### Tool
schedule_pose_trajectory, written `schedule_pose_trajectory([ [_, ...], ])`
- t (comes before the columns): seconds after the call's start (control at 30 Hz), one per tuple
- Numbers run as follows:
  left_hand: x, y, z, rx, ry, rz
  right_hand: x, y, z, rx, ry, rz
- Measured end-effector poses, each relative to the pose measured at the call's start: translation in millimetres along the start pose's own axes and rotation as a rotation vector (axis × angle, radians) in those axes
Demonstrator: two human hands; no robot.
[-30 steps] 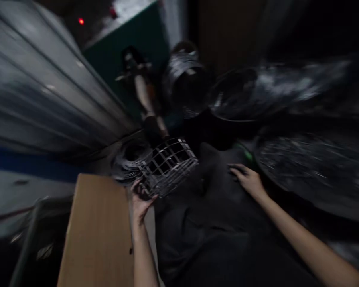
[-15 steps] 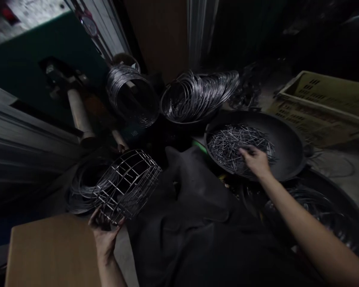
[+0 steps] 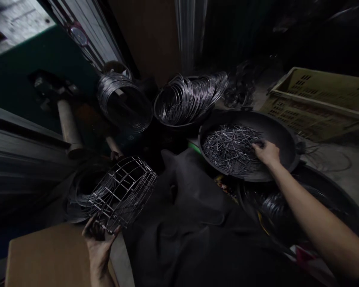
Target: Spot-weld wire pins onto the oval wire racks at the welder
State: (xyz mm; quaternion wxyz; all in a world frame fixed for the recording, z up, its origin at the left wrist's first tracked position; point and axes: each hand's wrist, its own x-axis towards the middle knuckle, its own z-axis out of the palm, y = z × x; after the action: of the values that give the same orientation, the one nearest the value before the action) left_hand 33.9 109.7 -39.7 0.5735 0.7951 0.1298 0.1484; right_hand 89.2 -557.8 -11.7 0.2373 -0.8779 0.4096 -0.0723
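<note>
Bare metal wire, thin and glinting, forms the open cage (image 3: 122,193) gripped in the left hand (image 3: 99,245). Short shiny wire pieces (image 3: 230,147) fill a matt black pan (image 3: 283,133) under the right hand (image 3: 267,153). Nearby: glossy wire coils (image 3: 188,99), a dull yellow plastic crate (image 3: 320,101), smooth brown cardboard (image 3: 48,257).

It was a dark workshop, with shiny wire rings (image 3: 189,99) piled up, a pan (image 3: 283,133) of short wire bits (image 3: 230,147), and a plastic crate (image 3: 320,101).
</note>
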Motion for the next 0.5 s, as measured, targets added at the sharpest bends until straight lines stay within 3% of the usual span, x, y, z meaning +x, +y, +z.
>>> schedule_pose_trajectory([
  [0.23,-0.8,5.4,-4.1,0.013,0.020,-0.072,66.6,-10.1,-7.1,-0.040,0.017,0.016],
  [0.5,-1.5,26.0,-2.9,0.253,-0.026,0.022,151.2,-27.9,20.2,-0.113,-0.098,-0.067],
])
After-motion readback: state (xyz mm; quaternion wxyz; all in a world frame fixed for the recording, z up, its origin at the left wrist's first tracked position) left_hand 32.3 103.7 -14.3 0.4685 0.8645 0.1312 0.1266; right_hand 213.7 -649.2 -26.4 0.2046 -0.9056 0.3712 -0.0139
